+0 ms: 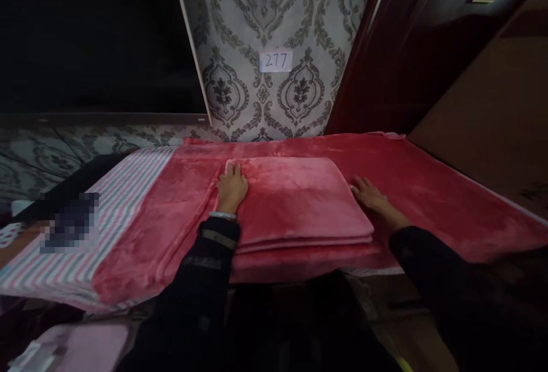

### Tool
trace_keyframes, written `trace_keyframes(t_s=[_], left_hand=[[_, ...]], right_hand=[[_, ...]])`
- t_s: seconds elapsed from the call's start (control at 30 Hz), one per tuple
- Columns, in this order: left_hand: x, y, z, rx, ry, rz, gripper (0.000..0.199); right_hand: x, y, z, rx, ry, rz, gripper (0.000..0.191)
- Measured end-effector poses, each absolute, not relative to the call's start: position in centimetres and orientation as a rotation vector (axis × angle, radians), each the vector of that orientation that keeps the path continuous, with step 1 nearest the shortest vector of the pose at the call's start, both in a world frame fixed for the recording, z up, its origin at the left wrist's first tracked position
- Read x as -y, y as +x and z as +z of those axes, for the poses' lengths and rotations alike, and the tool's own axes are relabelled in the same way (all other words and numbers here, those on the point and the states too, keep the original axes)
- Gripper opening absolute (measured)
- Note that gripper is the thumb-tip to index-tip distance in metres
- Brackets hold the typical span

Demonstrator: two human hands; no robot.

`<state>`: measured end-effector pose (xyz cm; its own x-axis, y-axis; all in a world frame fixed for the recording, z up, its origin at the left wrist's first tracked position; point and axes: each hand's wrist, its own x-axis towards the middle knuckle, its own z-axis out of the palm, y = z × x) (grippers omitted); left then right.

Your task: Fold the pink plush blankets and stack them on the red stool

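A pink-red plush blanket [295,201], folded into a layered rectangle, lies on a larger spread of the same red plush cloth [411,189]. My left hand [232,186] rests on its upper left corner, fingers apart and pointing away from me. At the folded blanket's right edge is my right hand [369,192], with its fingers extended and touching or very near that edge. Neither hand grips anything that I can see. Left of the folded part, a long fold runs through the red cloth, partly behind my left sleeve.
A striped cloth [115,206] covers the surface's left part, with a blurred dark item on it. Behind stand a large dark screen [94,41], a patterned wall with a paper label [276,61], and dark red furniture [394,52]. A pink seat-like object [94,346] is lower left.
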<state>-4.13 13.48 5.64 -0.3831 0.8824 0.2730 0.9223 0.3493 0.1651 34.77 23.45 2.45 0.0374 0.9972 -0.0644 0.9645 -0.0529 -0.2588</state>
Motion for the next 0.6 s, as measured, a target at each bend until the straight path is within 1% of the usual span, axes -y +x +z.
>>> trace_keyframes(t_s=[0.07, 0.13, 0.23, 0.33, 0.47, 0.6], left_hand=[[-13.5, -4.0, 6.0, 2.477, -1.667, -0.456, 0.053], [-13.4, -3.8, 6.7, 2.495, -1.669, -0.472, 0.053], [-12.6, -2.9, 8.3, 2.484, -1.689, -0.476, 0.06], [-10.5, -1.1, 9.1, 2.304, -1.842, -0.42, 0.063], [-6.6, 1.7, 6.7, 2.154, -2.055, -0.245, 0.059], [-4.6, 2.7, 3.7, 2.161, -2.006, -0.209, 0.057]], right_hand=[[-22.6, 35.6, 3.0, 2.04, -2.103, 0.257, 0.064], [-21.4, 34.4, 3.9, 2.103, -1.935, 0.13, 0.063], [-18.8, 29.1, 5.3, 2.319, -1.592, 0.041, 0.058], [-15.3, 22.3, 6.1, 2.497, -1.37, 0.137, 0.056], [-11.9, 16.8, 5.8, 2.648, -1.253, 0.166, 0.056], [-11.5, 18.2, 4.5, 2.653, -1.276, 0.112, 0.057]])
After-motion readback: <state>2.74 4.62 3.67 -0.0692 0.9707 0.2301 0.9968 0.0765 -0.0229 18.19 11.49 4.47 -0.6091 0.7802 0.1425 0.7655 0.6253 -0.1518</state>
